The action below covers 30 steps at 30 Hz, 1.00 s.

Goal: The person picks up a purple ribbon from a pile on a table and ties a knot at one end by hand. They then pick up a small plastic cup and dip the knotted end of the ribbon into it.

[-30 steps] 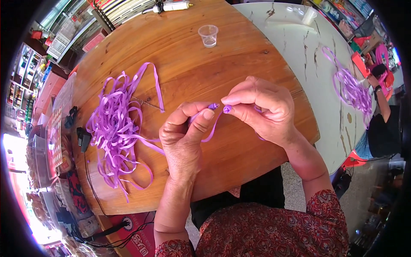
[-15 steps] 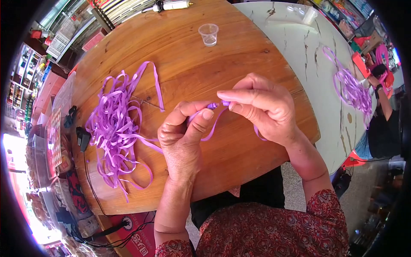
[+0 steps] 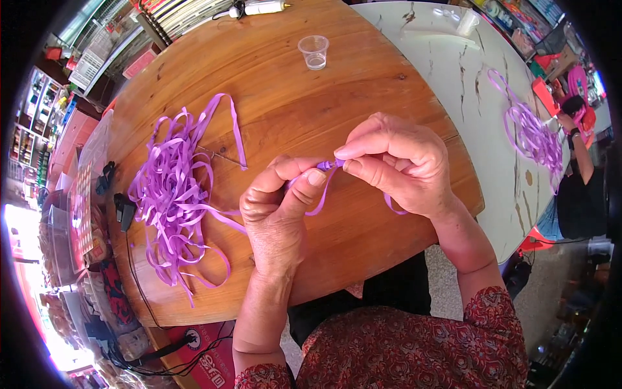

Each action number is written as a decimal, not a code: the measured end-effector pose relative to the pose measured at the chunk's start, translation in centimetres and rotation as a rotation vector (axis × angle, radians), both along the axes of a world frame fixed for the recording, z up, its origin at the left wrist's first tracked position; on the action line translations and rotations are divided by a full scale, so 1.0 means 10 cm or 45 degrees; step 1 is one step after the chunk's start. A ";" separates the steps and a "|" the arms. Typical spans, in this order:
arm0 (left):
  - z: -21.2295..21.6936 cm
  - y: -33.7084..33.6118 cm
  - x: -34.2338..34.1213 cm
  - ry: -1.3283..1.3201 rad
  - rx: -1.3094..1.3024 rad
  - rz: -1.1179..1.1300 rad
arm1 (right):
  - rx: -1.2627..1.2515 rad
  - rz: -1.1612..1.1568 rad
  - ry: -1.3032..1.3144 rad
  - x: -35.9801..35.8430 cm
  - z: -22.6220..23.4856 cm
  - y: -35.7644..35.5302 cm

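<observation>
Both hands are raised just above the tabletop and meet at one short piece of purple ribbon. The left hand pinches the ribbon between thumb and forefinger, the remaining fingers curled in. The right hand grasps the same ribbon from the other side with thumb and forefinger tips, which almost touch those of the left hand. Neither hand is released.

Judged from the grip, the step in hand is a fine fold or twist at the ribbon's upper end, worked between the four fingertips. The next move appears to call for a firm pinch by one hand while the other turns or draws the ribbon; a slackened grip would likely let the fold spring open. Whether a knot is already formed cannot be told, as the fingers hide that spot.

The ribbon is narrow, flat and glossy. One tail hangs in a curve below the left thumb; a second loop shows beneath the right palm.

To the left on the round wooden tabletop lies a loose tangled pile of purple ribbon, well apart from the hands. A clear plastic cup stands upright near the far edge. On a pale adjoining table at right lies a second bundle of purple ribbon, near another person's hand.
</observation>
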State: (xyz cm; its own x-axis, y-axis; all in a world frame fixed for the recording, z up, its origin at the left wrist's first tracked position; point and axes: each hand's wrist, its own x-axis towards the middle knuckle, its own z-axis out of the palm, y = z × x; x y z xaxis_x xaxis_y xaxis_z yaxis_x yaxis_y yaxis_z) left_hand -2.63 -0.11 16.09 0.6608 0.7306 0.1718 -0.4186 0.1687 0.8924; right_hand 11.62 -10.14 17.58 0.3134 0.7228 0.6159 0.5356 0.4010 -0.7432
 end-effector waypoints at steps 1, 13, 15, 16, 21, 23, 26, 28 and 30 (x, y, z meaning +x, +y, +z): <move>0.00 0.00 0.00 -0.018 -0.029 -0.022 | 0.011 -0.002 -0.005 0.00 -0.01 0.01; -0.01 0.01 -0.01 0.007 0.005 -0.077 | 0.029 0.007 0.010 -0.02 -0.05 0.04; -0.02 0.01 0.00 0.031 0.040 -0.060 | 0.054 0.004 -0.010 -0.02 -0.06 0.04; -0.02 0.01 0.00 0.055 0.076 -0.040 | 0.069 -0.009 -0.038 -0.02 -0.06 0.05; -0.03 0.01 0.00 0.096 0.237 0.055 | 0.083 -0.065 -0.161 -0.05 -0.05 0.05; -0.04 0.01 0.00 0.139 0.299 0.090 | 0.099 -0.106 -0.214 -0.05 -0.04 0.06; -0.06 0.02 0.00 0.181 0.448 0.133 | 0.119 -0.100 -0.255 -0.05 -0.04 0.05; -0.04 0.02 -0.02 0.247 0.627 0.166 | 0.110 -0.094 -0.253 -0.04 -0.03 0.04; -0.08 0.02 -0.01 0.234 0.643 0.170 | 0.101 -0.088 -0.250 -0.04 -0.03 0.05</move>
State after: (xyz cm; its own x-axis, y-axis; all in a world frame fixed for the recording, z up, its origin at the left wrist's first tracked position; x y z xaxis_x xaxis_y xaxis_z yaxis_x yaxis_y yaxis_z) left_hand -2.75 0.10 15.34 0.6200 0.6669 0.4133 -0.2366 -0.3433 0.9089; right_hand 11.23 -9.68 17.24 0.2291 0.6505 0.7241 0.6952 0.4114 -0.5895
